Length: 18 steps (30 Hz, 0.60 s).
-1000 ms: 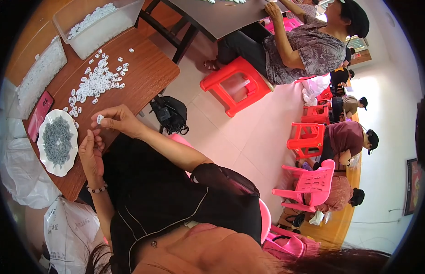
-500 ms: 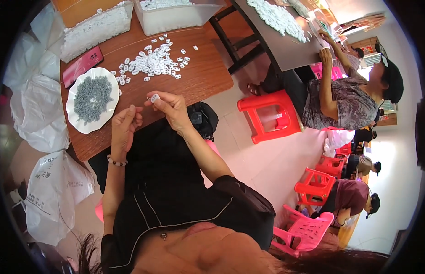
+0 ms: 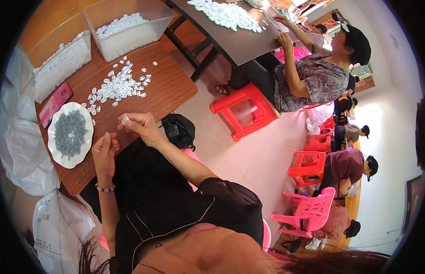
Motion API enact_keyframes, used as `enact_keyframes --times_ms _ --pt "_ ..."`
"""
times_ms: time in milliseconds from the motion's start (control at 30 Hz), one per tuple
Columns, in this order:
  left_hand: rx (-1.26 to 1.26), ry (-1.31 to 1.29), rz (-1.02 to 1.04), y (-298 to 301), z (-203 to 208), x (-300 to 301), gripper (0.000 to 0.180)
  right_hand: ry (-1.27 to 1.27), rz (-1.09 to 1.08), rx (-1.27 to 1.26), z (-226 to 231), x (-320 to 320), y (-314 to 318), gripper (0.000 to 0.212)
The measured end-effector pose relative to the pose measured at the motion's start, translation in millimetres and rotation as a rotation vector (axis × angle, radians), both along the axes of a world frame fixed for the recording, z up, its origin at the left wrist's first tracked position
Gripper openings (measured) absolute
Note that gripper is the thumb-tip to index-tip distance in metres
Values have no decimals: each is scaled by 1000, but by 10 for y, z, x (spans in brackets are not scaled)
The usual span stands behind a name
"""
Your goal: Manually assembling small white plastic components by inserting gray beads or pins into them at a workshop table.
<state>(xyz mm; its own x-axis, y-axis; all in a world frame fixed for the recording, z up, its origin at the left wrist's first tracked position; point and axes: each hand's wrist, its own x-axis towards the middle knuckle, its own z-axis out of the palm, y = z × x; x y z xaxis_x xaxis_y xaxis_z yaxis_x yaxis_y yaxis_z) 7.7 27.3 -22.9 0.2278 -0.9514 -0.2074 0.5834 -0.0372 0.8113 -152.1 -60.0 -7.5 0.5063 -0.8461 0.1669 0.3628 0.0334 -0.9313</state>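
By the table [image 3: 171,77], my right hand [image 3: 141,129] pinches a small white piece [image 3: 125,120], and whether my curled left hand [image 3: 105,148] holds anything I cannot tell

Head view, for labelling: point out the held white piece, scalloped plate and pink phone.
White piece [image 3: 125,120]: head view, visible face.
Scalloped plate [image 3: 72,162]: head view, bare rim.
Pink phone [image 3: 55,105]: head view, middle of back.

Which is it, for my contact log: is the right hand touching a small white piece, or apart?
Touching: the head view shows the right hand pinching a small white piece.
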Motion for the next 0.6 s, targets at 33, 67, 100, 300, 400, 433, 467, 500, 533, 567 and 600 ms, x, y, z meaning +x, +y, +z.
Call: enact_keyframes --times_ms 33,67,100,300,400,433,467,500,533,567,600 --pt "-8 3 -9 -2 -1 -6 27 -3 2 5 15 -11 0 31" --pt "-15 4 -13 -6 -2 -12 27 -6 6 10 24 -18 -2 33" --pt "-22 6 -17 -12 -6 -17 27 -4 0 3 21 -15 -10 33" --pt "-43 11 -15 -2 -34 5 27 4 45 75 77 0 17 36" --pt "-42 6 -12 0 -27 10 28 3 48 81 66 24 8 36" --pt "-38 5 1 23 -29 23 28 -3 50 85 56 43 16 37" --pt "-32 -4 1 37 -19 32 28 -10 56 89 46 68 25 38" --pt "-25 -13 5 52 -3 42 27 -7 43 87 40 81 22 39" --pt "-19 -22 -6 50 32 27 27 -6 31 85 61 75 12 40" --pt "-9 -34 -3 55 63 25 27 -13 36 123 115 80 19 42" --pt "-6 -29 5 54 45 17 27 -15 11 109 181 84 27 40"
